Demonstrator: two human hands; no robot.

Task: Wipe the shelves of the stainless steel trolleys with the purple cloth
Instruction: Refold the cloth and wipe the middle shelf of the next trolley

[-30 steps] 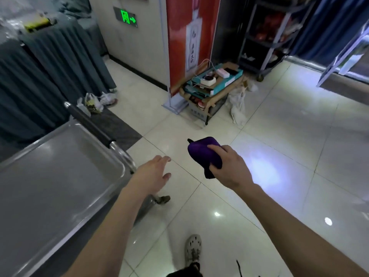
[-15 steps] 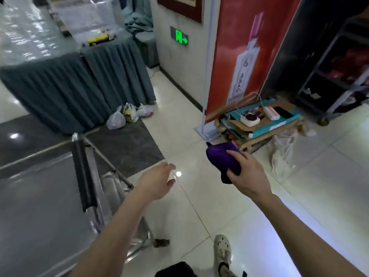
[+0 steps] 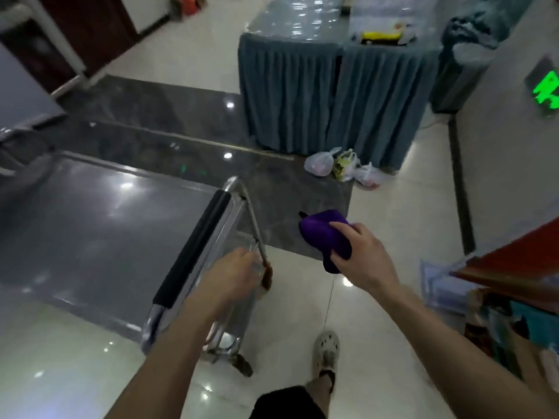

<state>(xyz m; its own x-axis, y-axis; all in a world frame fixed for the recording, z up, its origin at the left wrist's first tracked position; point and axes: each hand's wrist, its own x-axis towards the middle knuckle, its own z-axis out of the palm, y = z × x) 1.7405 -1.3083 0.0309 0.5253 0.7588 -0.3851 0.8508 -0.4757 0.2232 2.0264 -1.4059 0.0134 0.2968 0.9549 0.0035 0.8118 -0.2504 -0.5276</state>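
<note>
Left hand point(image 3: 233, 276) reached trolley point(image 3: 90, 237) rail, grip unclear | right hand point(image 3: 360, 255) clutches purple cloth point(image 3: 323, 234) | sign point(image 3: 546, 93) illegible

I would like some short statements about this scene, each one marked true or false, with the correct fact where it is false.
1. The right hand holds the purple cloth. True.
2. The cloth lies on the trolley shelf. False: it is held above the floor, off the shelf.
3. Plastic bags lie on the floor by the skirted table. True.
4. The left hand grips the black handle. False: it is just right of the handle, not on it.
5. The wall sign glows red. False: it glows green.
</note>
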